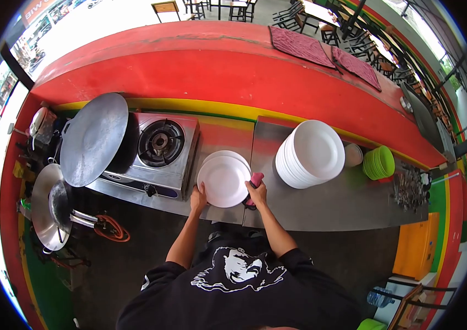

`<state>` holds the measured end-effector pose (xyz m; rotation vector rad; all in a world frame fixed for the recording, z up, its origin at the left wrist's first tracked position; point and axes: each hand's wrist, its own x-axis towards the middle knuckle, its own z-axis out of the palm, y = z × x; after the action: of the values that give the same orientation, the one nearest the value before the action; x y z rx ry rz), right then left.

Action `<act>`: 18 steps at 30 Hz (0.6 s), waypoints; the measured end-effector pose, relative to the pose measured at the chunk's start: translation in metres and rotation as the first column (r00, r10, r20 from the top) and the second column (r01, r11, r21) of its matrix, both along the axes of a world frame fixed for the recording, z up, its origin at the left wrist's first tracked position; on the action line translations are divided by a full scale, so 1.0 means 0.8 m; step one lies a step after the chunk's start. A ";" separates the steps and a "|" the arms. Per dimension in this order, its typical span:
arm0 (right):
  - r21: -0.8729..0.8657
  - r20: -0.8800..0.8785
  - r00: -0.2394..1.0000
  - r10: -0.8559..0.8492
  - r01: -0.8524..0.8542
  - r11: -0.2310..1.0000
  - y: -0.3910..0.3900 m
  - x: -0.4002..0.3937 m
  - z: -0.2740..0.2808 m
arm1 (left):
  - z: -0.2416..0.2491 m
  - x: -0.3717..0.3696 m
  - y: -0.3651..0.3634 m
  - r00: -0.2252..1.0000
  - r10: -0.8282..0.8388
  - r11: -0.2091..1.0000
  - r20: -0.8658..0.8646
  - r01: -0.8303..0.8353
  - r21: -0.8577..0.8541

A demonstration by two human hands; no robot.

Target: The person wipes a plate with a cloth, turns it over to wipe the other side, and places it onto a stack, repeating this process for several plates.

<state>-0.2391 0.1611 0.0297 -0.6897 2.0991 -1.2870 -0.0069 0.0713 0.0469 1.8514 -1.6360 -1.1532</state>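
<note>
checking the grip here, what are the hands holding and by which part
Both hands hold the top white plate by its rim: left hand at the lower left edge, right hand at the right edge, with a pink cloth.

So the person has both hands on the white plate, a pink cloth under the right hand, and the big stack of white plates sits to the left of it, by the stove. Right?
Not quite. In the head view the stack of white plates sits to the right of the held white plate, away from the stove. The rest holds: left hand and right hand on the plate, pink cloth under the right.

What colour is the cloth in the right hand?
Pink: the cloth in the right hand shows against the white plate in the head view.
</note>
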 end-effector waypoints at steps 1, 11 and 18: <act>-0.015 0.004 1.000 -0.019 0.019 1.000 -0.001 0.003 0.000 | -0.039 0.003 -0.012 1.000 -0.023 0.997 0.019 0.024 -0.070; 0.036 -0.096 0.988 -0.118 0.122 0.992 -0.014 0.020 -0.006 | -0.021 0.004 -0.049 0.969 -0.178 0.954 -0.170 0.213 0.212; 0.055 -0.128 0.968 -0.214 0.223 0.973 -0.013 0.032 -0.010 | -0.005 -0.006 -0.046 0.962 -0.135 0.975 -0.237 0.171 0.141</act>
<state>-0.2137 0.1504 0.0214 -0.5295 2.3611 -1.3096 -0.0113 0.0347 0.0428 1.6344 -1.6194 -1.5424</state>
